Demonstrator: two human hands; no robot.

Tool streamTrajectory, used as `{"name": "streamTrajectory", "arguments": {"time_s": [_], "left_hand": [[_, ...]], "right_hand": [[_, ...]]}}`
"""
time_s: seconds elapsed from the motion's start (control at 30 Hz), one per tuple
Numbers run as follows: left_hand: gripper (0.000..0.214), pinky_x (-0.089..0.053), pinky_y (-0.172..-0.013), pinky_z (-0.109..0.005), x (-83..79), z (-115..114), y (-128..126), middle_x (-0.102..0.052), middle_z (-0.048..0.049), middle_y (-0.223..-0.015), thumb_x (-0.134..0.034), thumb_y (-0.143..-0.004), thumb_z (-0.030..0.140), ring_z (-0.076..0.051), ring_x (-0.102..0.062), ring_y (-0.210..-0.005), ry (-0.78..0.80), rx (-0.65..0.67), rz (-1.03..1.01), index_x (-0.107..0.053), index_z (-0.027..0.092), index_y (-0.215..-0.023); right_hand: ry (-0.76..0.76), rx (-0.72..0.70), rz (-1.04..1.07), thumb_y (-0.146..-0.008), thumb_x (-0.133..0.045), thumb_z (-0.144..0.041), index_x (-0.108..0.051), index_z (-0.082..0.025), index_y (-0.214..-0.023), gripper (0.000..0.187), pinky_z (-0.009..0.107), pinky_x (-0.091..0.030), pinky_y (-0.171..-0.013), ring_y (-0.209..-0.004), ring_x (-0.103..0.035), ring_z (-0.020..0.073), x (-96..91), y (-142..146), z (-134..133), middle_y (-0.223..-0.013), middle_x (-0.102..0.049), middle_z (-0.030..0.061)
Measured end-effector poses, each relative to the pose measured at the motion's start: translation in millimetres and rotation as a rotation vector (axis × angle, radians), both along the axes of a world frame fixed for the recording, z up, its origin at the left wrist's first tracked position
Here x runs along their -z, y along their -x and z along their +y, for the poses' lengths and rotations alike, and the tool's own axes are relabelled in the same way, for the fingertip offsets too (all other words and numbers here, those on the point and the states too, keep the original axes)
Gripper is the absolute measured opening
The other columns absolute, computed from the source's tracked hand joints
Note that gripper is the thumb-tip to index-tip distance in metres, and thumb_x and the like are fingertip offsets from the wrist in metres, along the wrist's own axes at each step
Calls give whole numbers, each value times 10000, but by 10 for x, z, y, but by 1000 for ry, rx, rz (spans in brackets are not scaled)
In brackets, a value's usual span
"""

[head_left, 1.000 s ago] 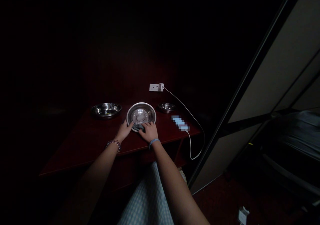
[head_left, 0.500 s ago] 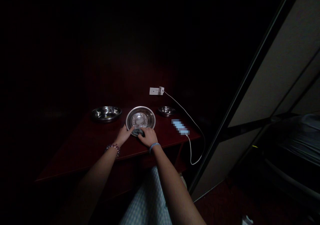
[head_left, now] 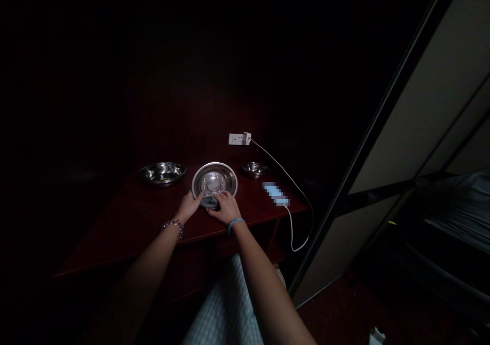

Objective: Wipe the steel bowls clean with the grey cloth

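Note:
A shiny metal basin (head_left: 225,175) is tilted up on the dark red table, its hollow side facing me. My left hand (head_left: 187,205) grips its lower left rim, thumb on the inner side. My right hand (head_left: 227,208) is closed on a bunched grey cloth (head_left: 209,202), which it presses against the basin's near rim. Part of the cloth lies hidden behind the right fingers. To the left rests a wide metal basin (head_left: 163,174), and a smaller metal bowl (head_left: 254,169) sits behind on the right.
A pixelated phone-like rectangle (head_left: 275,194) lies at the table's right, joined by a white cable (head_left: 292,232) to a charger (head_left: 247,138) in the wall socket (head_left: 235,139). The table's front edge (head_left: 126,256) runs below my forearms. A pale panel (head_left: 398,151) stands at right.
My right hand and the cloth have shifted slightly left along the near rim. The basin stays tilted in my left hand, almost unmoved.

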State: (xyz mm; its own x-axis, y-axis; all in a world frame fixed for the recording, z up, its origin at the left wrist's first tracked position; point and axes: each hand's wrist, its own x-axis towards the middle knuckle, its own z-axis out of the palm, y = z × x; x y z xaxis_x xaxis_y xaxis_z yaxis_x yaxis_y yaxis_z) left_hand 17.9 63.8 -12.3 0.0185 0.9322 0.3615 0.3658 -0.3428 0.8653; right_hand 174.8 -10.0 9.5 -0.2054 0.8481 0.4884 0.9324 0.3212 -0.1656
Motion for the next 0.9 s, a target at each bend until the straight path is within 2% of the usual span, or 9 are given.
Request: {"name": "streamTrajectory", "arguments": {"time_s": [0.1,0.47,0.67,0.9], "left_hand": [[341,-491,-936,-359,8,13,-2,-718,-140,-1114,-570,-804,282,-276,-652,-1088,10,4,-6,-635,140,-1107],[348,-485,-947,-347,23,36,6,-715,-139,-1120,-555,-823,277,-264,-647,-1100,22,7,10,-626,127,-1128],[389,-473,-965,-349,37,69,1,-691,-160,-1172,-537,-842,263,-262,-635,-1123,36,26,26,-591,100,-1191],[381,-480,-958,-348,32,44,-1,-699,-156,-1158,-548,-842,254,-262,-646,-1102,26,20,28,-602,105,-1188]], "right_hand": [[3,-3,-13,-806,-656,-447,-596,-217,-1193,454,359,-373,-1001,-1194,-448,244,-8,-4,2,-1213,-627,62],[-8,-6,39,-852,-582,-566,-641,-195,-1119,461,308,-408,-921,-1047,-527,220,-6,-7,13,-1092,-670,59],[-3,2,62,-944,-492,-442,-666,-222,-1074,310,301,-412,-893,-1032,-537,209,-6,-7,25,-1063,-680,46],[-10,26,38,-975,-426,-423,-676,-223,-1027,324,295,-411,-876,-1028,-527,205,-42,-1,1,-1057,-678,47]]}}
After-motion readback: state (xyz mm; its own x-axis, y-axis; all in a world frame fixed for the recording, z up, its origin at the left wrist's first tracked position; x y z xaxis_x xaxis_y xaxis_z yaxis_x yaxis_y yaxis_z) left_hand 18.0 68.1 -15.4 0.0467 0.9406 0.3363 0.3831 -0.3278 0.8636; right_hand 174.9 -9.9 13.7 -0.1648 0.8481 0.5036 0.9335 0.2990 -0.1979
